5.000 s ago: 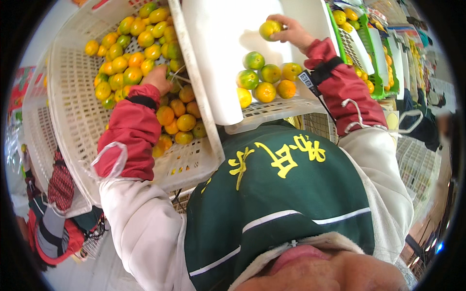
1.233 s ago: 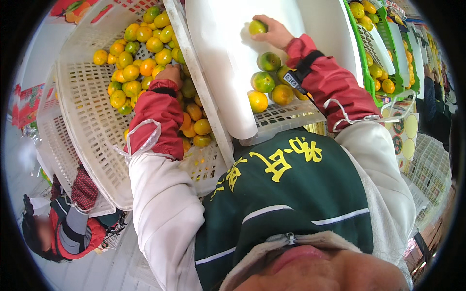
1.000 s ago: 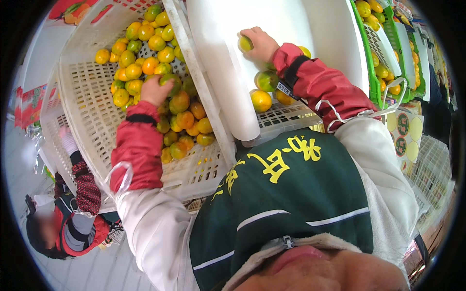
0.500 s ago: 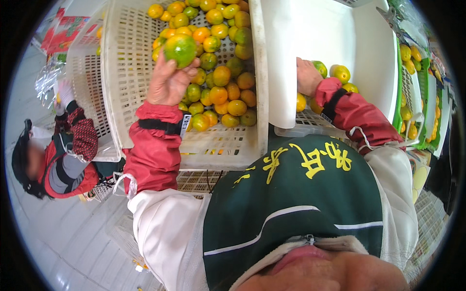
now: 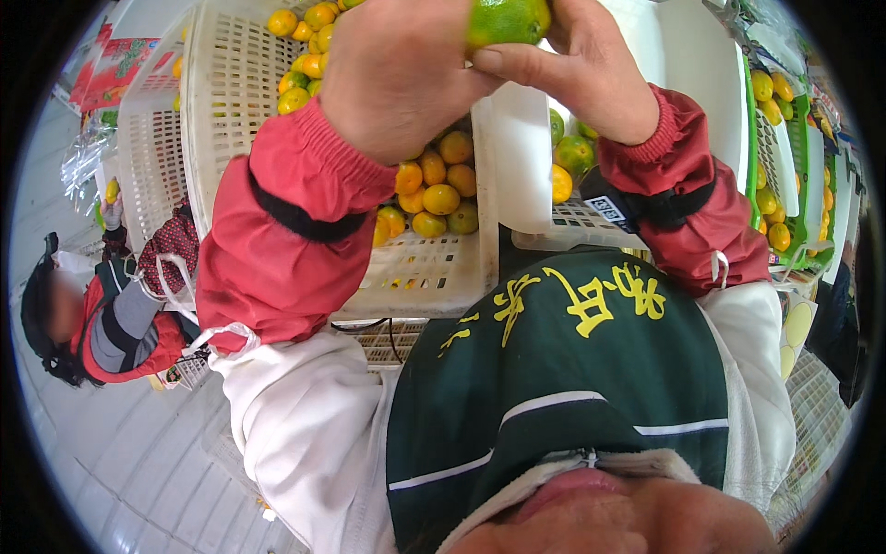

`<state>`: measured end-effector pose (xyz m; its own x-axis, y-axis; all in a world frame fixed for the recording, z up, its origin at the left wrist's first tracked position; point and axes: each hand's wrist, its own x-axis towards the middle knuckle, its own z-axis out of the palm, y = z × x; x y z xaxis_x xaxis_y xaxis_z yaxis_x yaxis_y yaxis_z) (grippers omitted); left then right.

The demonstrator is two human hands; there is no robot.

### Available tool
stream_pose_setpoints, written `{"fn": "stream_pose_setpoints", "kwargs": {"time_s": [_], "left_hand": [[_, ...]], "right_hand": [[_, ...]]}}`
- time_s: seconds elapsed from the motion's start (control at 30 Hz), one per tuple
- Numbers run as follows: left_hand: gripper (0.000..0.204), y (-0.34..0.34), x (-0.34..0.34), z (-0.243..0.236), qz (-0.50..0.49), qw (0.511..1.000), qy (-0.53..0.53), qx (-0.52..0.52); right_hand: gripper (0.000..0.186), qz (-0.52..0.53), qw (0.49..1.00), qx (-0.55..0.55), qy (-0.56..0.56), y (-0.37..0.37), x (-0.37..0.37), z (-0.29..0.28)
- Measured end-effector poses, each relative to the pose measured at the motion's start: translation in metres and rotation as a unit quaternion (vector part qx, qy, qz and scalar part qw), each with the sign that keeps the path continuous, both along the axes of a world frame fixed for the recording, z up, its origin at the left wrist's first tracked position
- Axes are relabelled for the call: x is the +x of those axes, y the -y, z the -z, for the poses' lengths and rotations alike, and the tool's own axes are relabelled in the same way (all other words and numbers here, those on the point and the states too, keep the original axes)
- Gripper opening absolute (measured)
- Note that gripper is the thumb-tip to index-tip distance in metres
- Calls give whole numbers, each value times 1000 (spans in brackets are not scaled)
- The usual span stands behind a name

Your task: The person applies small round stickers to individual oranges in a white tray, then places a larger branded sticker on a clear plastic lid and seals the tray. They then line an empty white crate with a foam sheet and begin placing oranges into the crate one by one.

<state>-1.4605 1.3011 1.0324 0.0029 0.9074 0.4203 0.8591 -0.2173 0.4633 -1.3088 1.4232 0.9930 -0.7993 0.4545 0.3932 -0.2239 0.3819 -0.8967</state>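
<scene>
A green-and-orange mandarin (image 5: 506, 20) is held up between my two hands, at the top edge of the view. My left hand (image 5: 397, 83) is curled against its left side, slightly blurred, and its fingertips are hidden. From the right, my right hand (image 5: 600, 69) grips the fruit, the thumb pressed along its underside. Beneath my left hand is a white slatted crate (image 5: 214, 120) with many loose mandarins (image 5: 441, 198), partly covered by my hand and sleeve. Below my right hand, a few mandarins (image 5: 574, 154) lie in a crate with a white liner (image 5: 519, 157).
At the left, a co-worker (image 5: 129, 342) in a red vest holds up a small yellowish fruit (image 5: 112, 191) beside another white crate (image 5: 152, 148). Green-edged crates (image 5: 805, 185) with orange fruit stand at the right. Clear plastic wrap (image 5: 85, 171) lies at the far left.
My left hand has brought the mandarin up and to the right, closer to me. My right hand has left the lined crate and now grips the same fruit.
</scene>
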Motion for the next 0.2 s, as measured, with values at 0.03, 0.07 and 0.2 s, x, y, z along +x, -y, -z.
{"fn": "stream_pose_setpoints", "kwargs": {"time_s": [0.03, 0.07, 0.2], "left_hand": [[82, -4, 0, -1, 28, 999, 19, -3], [80, -13, -9, -4, 73, 997, 5, 35], [75, -17, -45, 6, -6, 967, 243, -78]], "right_hand": [[76, 23, 1000, 11, 2, 0, -1, -2], [74, 47, 999, 22, 5, -1, -1, -2], [74, 58, 985, -78, 144, -39, 7, 13]]}}
